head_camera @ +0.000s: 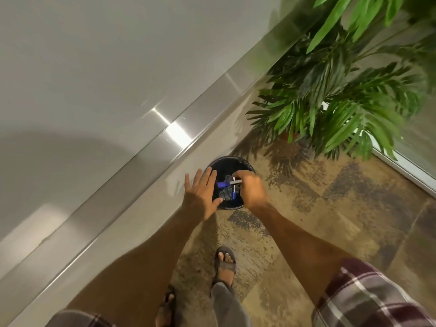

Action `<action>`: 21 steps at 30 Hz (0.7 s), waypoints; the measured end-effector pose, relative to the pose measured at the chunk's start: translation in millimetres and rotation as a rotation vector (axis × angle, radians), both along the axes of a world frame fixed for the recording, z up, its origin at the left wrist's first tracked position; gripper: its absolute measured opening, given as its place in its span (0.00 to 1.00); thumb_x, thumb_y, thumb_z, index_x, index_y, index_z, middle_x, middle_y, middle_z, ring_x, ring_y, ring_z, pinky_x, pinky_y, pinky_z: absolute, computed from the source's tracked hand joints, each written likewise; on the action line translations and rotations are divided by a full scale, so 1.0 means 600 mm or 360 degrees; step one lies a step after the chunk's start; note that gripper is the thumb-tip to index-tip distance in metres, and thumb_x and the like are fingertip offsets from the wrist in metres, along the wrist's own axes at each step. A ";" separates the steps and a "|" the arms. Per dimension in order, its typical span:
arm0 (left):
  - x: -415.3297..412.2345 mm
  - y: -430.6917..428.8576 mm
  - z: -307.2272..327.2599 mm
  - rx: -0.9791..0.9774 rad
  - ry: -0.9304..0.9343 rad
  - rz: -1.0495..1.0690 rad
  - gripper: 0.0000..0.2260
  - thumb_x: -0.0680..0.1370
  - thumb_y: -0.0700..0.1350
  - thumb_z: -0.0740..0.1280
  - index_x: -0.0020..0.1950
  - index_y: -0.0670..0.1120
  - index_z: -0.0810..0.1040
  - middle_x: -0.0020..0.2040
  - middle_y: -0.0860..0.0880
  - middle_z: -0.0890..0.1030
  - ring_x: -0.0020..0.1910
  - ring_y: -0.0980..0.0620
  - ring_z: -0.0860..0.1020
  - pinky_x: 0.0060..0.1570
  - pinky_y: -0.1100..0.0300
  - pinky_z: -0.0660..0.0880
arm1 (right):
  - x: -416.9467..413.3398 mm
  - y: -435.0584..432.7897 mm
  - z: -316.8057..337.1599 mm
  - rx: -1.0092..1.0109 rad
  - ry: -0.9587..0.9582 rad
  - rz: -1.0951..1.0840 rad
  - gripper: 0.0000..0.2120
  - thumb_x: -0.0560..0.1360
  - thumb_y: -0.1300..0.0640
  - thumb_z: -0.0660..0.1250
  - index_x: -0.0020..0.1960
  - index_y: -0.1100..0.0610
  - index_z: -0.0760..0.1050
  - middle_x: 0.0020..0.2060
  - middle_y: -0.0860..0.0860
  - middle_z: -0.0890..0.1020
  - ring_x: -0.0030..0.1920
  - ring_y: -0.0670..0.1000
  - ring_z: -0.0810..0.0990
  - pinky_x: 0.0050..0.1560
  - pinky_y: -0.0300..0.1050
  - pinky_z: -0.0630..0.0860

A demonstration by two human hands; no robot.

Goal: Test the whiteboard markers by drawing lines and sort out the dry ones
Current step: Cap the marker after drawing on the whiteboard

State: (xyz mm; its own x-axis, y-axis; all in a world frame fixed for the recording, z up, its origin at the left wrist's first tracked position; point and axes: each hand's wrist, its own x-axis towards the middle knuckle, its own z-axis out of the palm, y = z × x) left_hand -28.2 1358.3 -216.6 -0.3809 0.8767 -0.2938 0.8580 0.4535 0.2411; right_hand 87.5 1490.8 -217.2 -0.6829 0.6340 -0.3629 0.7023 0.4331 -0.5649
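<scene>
On my feed the board (94, 67) fills the left, its metal ledge (141, 166) running diagonally down toward mottled carpet (330, 208). The left hand (200, 194) hangs flat with fingers spread and holds nothing, over the near-left rim of the bin (232, 158). That black bin stands on the carpet under the ledge, directly below both hands. Over its mouth the right hand (251, 190) curls its fingertips around a marker (236, 181). It has a white barrel and lies crosswise, its far end, blue I think, pointing toward the left hand. I judge the drop is straight down and belongs to the right hand. A blue-tipped piece (233, 195) crosses beneath; blur hides whether it is held. A plant (342, 90) stands far right.
</scene>
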 end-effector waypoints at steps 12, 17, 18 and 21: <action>0.021 -0.008 0.049 -0.0237 -0.0043 0.0171 0.36 0.80 0.60 0.59 0.80 0.48 0.45 0.81 0.49 0.46 0.79 0.47 0.44 0.75 0.42 0.38 | 0.027 -0.025 0.032 0.0230 -0.0040 -0.0007 0.14 0.74 0.67 0.62 0.59 0.60 0.77 0.52 0.57 0.81 0.52 0.58 0.80 0.52 0.55 0.78; 0.039 -0.024 0.102 -0.0231 -0.0134 0.0209 0.35 0.81 0.59 0.58 0.80 0.49 0.45 0.81 0.48 0.45 0.79 0.46 0.42 0.75 0.39 0.40 | 0.044 -0.054 0.077 0.0393 -0.0034 0.0136 0.11 0.75 0.62 0.63 0.56 0.58 0.77 0.49 0.55 0.81 0.49 0.56 0.79 0.50 0.53 0.77; 0.043 -0.030 0.114 -0.0229 -0.0134 0.0215 0.34 0.81 0.59 0.58 0.80 0.49 0.45 0.81 0.48 0.45 0.79 0.46 0.42 0.74 0.39 0.39 | 0.046 -0.061 0.088 0.0433 -0.0033 0.0173 0.11 0.75 0.60 0.63 0.56 0.58 0.77 0.50 0.55 0.81 0.49 0.56 0.79 0.50 0.52 0.77; 0.055 -0.052 0.153 -0.0266 -0.0116 0.0204 0.34 0.82 0.59 0.57 0.80 0.49 0.43 0.81 0.48 0.43 0.79 0.46 0.40 0.74 0.39 0.38 | 0.056 -0.089 0.123 0.0580 -0.0013 0.0255 0.14 0.75 0.58 0.64 0.60 0.59 0.76 0.53 0.56 0.81 0.52 0.57 0.78 0.54 0.51 0.74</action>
